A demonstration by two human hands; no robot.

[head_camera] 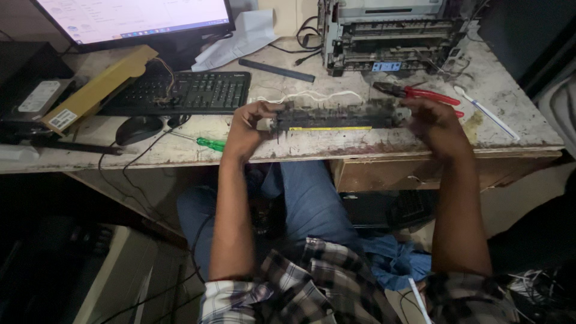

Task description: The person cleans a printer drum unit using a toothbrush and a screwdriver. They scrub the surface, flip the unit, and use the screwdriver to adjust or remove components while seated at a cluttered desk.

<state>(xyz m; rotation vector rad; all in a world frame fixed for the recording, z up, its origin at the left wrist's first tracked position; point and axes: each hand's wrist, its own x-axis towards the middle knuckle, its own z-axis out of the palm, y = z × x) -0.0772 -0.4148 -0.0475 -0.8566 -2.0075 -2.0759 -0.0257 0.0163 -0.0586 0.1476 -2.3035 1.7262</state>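
Holding a long dirty printer part (336,117) by both ends, L hand (246,129) & R hand (438,126) grips clamped, over scuffed workbench (510,102).

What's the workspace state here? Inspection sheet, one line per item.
Surface: worn, stained white desk.
Job's things: long dark printer assembly with yellow strip, held level just above the desk edge.
Clutter: red-handled pliers, green screwdriver, keyboard, mouse, stripped printer chassis, white pen.
Hands: left hand and right hand each grip one end.
Cables: white cord; black leads hang off the front edge.
Surroundings: monitor, lit.
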